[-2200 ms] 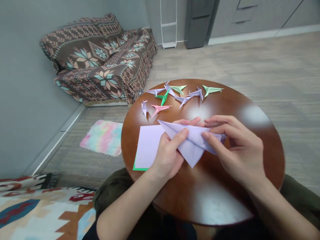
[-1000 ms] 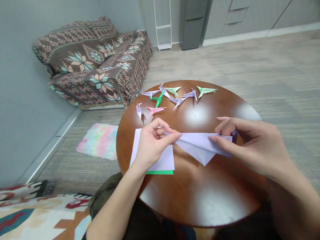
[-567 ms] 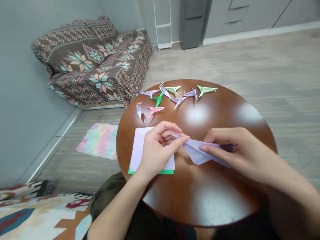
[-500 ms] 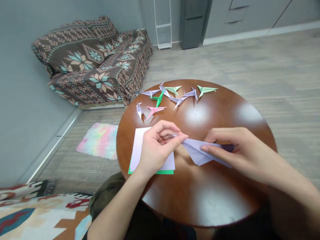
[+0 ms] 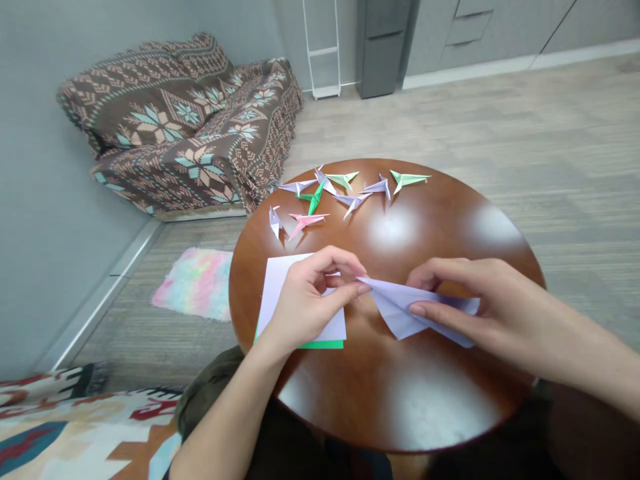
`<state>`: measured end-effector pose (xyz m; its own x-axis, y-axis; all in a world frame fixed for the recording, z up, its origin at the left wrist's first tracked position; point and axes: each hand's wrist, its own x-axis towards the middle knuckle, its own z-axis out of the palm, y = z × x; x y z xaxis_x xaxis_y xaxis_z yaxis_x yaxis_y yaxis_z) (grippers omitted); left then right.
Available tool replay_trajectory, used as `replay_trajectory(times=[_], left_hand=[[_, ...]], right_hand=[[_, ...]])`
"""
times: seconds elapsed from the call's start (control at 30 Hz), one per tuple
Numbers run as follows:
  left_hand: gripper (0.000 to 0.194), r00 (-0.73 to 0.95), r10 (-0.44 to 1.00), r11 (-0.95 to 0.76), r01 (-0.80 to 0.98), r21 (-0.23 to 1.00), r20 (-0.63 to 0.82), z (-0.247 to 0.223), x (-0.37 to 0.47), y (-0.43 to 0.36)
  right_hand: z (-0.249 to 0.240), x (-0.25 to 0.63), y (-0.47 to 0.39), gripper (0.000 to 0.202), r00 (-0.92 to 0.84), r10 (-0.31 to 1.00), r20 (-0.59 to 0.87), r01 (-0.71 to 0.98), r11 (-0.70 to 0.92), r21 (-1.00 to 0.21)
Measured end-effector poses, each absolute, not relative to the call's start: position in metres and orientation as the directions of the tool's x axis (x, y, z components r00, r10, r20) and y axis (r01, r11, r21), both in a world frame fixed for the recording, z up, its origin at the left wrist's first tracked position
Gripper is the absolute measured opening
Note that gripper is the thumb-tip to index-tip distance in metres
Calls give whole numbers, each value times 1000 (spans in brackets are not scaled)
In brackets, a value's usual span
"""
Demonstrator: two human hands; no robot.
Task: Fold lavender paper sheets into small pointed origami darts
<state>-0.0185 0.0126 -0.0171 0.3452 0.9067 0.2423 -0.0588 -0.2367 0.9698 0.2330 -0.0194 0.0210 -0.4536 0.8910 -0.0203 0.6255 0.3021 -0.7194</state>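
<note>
Unlike 2.2 seconds ago, the left hand (image 5: 313, 297) pinches only the left tip of one folded lavender paper sheet (image 5: 397, 312), right of centre; the right hand (image 5: 487, 307) grips its other end between thumb and fingers. Nine paper birds sit upper centre on the round brown glossy surface (image 5: 400, 380): five lavender (image 5: 353, 202), two pale green (image 5: 409, 179), one green (image 5: 313, 199), one pink (image 5: 306, 223).

Lt purple paper (image 5: 400, 308), part-folded, pointed L end, held above brown rnd table (image 5: 410, 373).

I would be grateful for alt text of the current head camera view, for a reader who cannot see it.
Two bare hands, the left hand and the right hand, hold a folded lilac paper above a round brown table. A stack of paper sheets and several small folded paper figures lie on it.
</note>
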Motion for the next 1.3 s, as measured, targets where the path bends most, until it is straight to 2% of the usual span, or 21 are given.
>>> replay_trajectory(times=[0.1, 0.23, 0.53, 0.63, 0.8, 0.9, 1.07, 1.2, 1.3], left_hand=[[25, 351, 908, -223, -58, 973, 229, -15, -12, 9], [25, 368, 912, -176, -50, 983, 182, -12, -8, 5], [22, 353, 932, -44, -103, 994, 78, -10, -6, 3], [22, 350, 933, -41, -119, 992, 80, -11, -5, 4], [24, 331, 933, -122, -88, 989, 144, -13, -9, 6], [20, 357, 912, -214, -5, 977, 202, -14, -13, 7], [11, 455, 854, -356, 156, 921, 253, -11, -17, 6], [7, 485, 843, -358, 186, 915, 231, -8, -17, 8], [7, 466, 857, -318, 143, 937, 220, -6, -18, 9]], right_hand=[[18, 223, -24, 14, -402, 914, 49, 623, 313, -717], [17, 209, -28, 15, -451, 884, 123, 591, 399, -701], [22, 199, -24, 18, -470, 847, 249, 423, 464, -778], [24, 199, -24, 15, -468, 855, 224, 433, 442, -785], [28, 204, -26, 11, -347, 932, 100, 560, 292, -775], [27, 207, -26, 20, -337, 939, 74, 582, 270, -767], [24, 208, -24, 17, -377, 925, 36, 593, 271, -758], [24, 210, -23, 15, -385, 923, 25, 607, 273, -747], [27, 214, -23, 16, -376, 926, -5, 630, 252, -734]])
